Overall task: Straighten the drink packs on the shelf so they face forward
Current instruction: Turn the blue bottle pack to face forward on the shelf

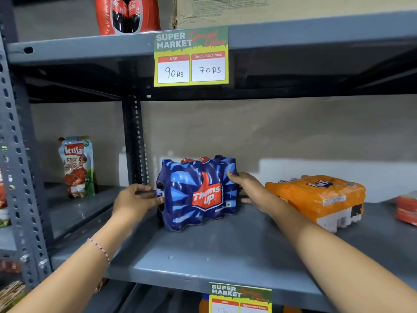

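On the grey shelf point(225, 251) sit two drink packs: one blue pack point(198, 193) at centre, one orange pack point(320, 197) at three o'clock. Two price tags point(191, 56) hang on shelf edges, twelve and six o'clock.

"Thums Up" on blue drink pack point(198, 193); "Kissan" on ketchup pouch point(76, 167); "SUPER MARKET", "MRP 90 RS", "Discounted Price 70 RS" on upper price sign point(191, 57); "SUPER MARKET" on lower sign point(240, 298).

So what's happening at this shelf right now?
A person is tidying drinks on a grey metal shelf. Both hands are on the blue Thums Up pack: the left hand on its left side, the right hand on its right. The pack stands upright with its logo roughly facing out. Beside it, the orange Fanta pack lies on its side, untouched.
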The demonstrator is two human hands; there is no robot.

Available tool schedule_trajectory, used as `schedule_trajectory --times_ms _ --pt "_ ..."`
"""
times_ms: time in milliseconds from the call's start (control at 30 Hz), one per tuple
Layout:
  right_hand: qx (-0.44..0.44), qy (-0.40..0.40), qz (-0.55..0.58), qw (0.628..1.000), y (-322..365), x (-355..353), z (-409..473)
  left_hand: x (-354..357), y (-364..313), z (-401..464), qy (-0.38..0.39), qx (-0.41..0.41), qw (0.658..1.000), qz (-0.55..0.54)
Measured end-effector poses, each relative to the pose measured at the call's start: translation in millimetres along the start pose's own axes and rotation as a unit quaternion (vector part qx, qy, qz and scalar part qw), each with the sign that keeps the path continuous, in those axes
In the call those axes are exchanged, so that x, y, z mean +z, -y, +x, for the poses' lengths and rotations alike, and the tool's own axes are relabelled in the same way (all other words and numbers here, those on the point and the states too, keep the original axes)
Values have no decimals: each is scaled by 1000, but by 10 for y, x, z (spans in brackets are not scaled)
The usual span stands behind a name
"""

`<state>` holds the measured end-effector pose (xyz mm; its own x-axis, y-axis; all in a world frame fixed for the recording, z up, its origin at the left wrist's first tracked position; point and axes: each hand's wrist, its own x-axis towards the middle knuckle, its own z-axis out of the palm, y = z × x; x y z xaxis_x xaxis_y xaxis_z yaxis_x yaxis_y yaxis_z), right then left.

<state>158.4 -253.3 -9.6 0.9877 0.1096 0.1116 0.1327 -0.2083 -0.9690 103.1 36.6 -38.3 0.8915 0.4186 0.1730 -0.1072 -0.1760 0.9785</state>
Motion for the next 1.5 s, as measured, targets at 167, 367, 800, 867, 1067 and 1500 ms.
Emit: schedule_trajectory --times_ms 167,367,800,867,1067,1500 --pt "-18 22 -26 999 -56 -40 -115 163 -75 -11 -43 -12 998 -53" --pt "-68 10 -42 997 -79 -63 -225 195 -150 -23 135 18 987 -83" --pt "-96 -25 -82 992 -197 8 -562 26 -74 -123 138 33 989 34" --pt "-108 -28 -80 990 -209 34 -701 -31 -61 -236 146 39 988 24" --pt "-102 -47 -122 986 -150 99 -1135 -191 -59 -580 147 52 988 -13" --pt "-127 -93 -196 968 -51 205 -1654 -320 -71 -864 149 69 986 -25"
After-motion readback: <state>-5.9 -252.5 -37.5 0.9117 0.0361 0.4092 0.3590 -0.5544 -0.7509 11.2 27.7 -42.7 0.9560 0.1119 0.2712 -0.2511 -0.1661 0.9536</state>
